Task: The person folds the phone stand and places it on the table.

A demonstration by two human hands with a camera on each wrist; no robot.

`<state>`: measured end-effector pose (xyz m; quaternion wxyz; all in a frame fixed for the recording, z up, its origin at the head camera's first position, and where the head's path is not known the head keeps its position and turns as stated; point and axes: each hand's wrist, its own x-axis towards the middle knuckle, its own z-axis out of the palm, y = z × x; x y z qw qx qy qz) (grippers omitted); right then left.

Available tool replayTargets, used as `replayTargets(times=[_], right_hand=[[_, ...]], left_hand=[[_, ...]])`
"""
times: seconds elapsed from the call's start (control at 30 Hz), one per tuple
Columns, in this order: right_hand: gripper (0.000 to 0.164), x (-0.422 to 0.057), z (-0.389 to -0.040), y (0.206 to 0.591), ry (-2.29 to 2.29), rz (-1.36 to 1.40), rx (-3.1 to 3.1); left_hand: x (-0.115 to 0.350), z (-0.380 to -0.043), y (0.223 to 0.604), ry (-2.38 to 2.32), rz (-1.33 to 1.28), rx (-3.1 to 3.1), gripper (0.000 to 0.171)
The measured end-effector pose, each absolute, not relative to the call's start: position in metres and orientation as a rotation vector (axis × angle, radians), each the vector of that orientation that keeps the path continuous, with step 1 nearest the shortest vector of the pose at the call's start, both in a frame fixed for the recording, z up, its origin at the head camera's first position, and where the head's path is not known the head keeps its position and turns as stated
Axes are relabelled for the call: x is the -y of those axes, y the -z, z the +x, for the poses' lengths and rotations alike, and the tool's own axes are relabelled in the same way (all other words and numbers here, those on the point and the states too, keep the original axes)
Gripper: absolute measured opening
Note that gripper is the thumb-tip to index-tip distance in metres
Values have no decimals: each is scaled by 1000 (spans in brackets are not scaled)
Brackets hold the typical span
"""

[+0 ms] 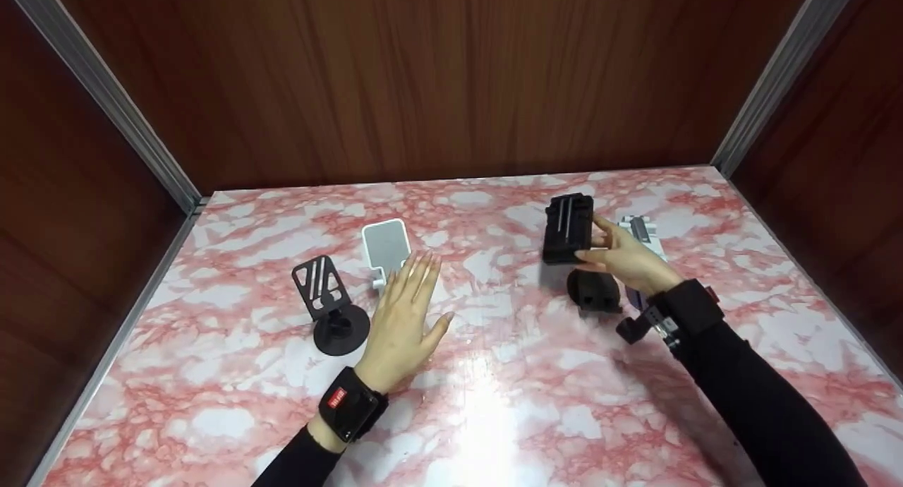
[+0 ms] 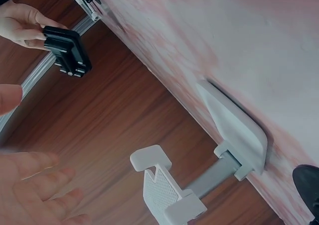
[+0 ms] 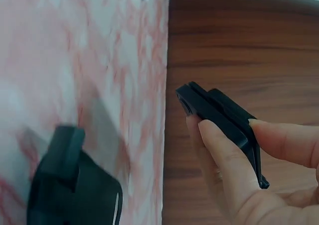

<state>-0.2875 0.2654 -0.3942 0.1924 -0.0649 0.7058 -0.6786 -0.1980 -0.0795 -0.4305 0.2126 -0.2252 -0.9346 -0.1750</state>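
Observation:
My right hand (image 1: pixel 624 260) pinches a black folded phone stand (image 1: pixel 568 227) between thumb and fingers, raised above the table; the right wrist view shows it edge-on as a slim black stand (image 3: pixel 219 113). My left hand (image 1: pixel 401 321) has straight, spread fingers, holds nothing, and overlaps the lower part of a white phone stand (image 1: pixel 386 244) with a grey pad. In the left wrist view that white stand (image 2: pixel 232 125) stands beside the spread fingers (image 2: pixel 37 185). To the left of this hand is a black phone stand (image 1: pixel 340 332) on a round base, its slotted plate tilted.
A black stand (image 1: pixel 594 291) sits just below the held one, and a white-and-grey stand (image 1: pixel 640 229) is partly hidden behind my right hand. Wood-grain panels (image 1: pixel 451 77) wall in the marbled red-and-white table (image 1: pixel 508 395) at the back and sides.

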Motion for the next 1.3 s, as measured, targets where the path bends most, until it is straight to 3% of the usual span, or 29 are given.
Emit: replayTargets(times=[0.73,1.3], right_hand=[[84,-292,-327,412,1764,8,-2034],[62,-296,-332,413,1381,-6,-2403]], left_hand=[[80,-199,432,512,-639,2565,74],[81,-198,433,511,-620,2589,73]])
